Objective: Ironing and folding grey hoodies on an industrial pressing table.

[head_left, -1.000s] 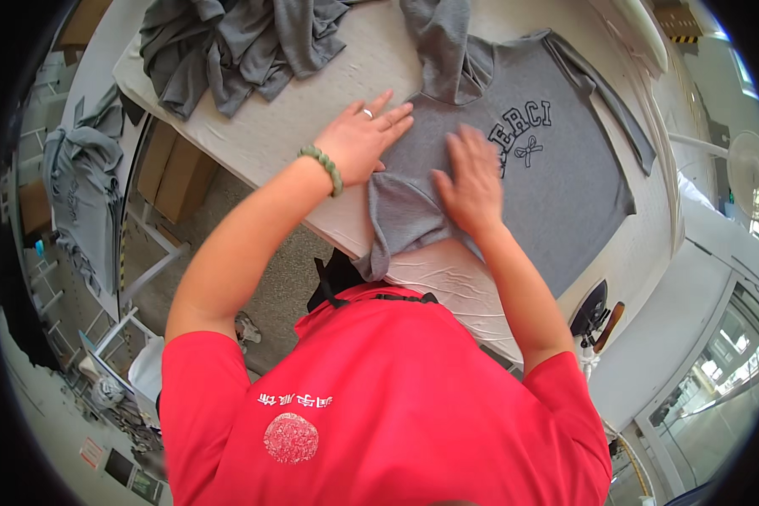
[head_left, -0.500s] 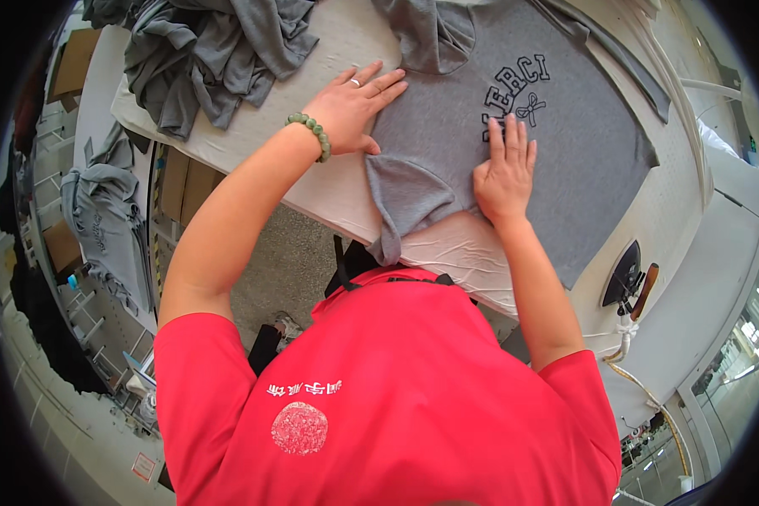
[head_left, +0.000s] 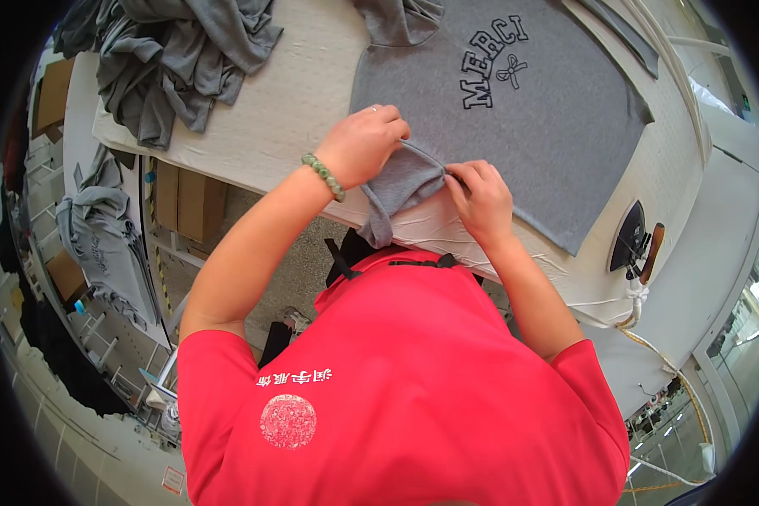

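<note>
A grey sweatshirt (head_left: 557,126) with dark outlined lettering and a small bow lies spread on the pale padded table (head_left: 299,93). Its near sleeve (head_left: 396,181) is bunched at the table's front edge, one end drooping over the side. With fingers curled, my left hand (head_left: 364,143) grips the sleeve's upper edge; a green bead bracelet circles that wrist. My right hand (head_left: 483,198) pinches the sleeve's right-hand edge, close to the sweatshirt's body. The sleeve fabric between both hands is slightly raised. Fingertips of the left hand are partly hidden.
A heap of grey garments (head_left: 173,59) rests at the table's far left. On the right stands an iron (head_left: 630,240) with a wooden handle and a cord. More grey garments (head_left: 105,244) lie on a lower surface at left, near cardboard boxes (head_left: 190,202).
Both hands have gone from lying flat on the sweatshirt to gripping its near sleeve. My left hand moved nearer, and my right came down and left off the chest. The view shifted slightly.
</note>
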Tool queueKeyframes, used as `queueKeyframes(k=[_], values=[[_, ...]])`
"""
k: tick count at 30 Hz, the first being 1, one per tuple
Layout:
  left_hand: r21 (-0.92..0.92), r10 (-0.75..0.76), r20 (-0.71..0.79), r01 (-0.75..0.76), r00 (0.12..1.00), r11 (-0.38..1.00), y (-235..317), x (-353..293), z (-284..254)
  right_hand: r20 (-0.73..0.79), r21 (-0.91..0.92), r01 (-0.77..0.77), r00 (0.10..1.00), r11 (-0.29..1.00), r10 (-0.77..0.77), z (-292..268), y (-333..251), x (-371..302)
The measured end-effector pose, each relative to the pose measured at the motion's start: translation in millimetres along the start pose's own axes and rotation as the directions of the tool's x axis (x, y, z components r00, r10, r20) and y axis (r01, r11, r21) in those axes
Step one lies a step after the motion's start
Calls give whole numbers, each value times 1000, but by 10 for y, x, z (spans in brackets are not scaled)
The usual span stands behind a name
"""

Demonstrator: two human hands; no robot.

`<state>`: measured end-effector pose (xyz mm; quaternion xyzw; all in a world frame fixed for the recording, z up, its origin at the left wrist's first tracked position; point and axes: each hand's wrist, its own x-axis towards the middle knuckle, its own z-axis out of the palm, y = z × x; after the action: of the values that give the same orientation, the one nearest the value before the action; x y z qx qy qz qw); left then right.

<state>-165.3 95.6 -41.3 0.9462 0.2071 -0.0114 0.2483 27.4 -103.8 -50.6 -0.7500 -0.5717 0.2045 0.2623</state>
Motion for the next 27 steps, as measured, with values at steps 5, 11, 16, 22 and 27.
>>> queueKeyframes(k=[5,11,16,22,27], values=[[-116,-14,-5,13,1000,993,42,132,151,1,-72,-56,998,996,56,73,-6,144],[-187,-30,201,68,979,980,-61,282,0,400,33,-312,875,950,273,-200,86,383],[-211,-110,214,156,971,965,-5,250,18,386,83,-332,880,940,277,-161,68,374],[-173,-113,47,119,993,978,72,164,137,225,-53,-115,966,992,124,-28,-39,336],[-63,-215,84,221,973,973,179,122,168,453,-186,-101,874,977,176,-98,-127,510]])
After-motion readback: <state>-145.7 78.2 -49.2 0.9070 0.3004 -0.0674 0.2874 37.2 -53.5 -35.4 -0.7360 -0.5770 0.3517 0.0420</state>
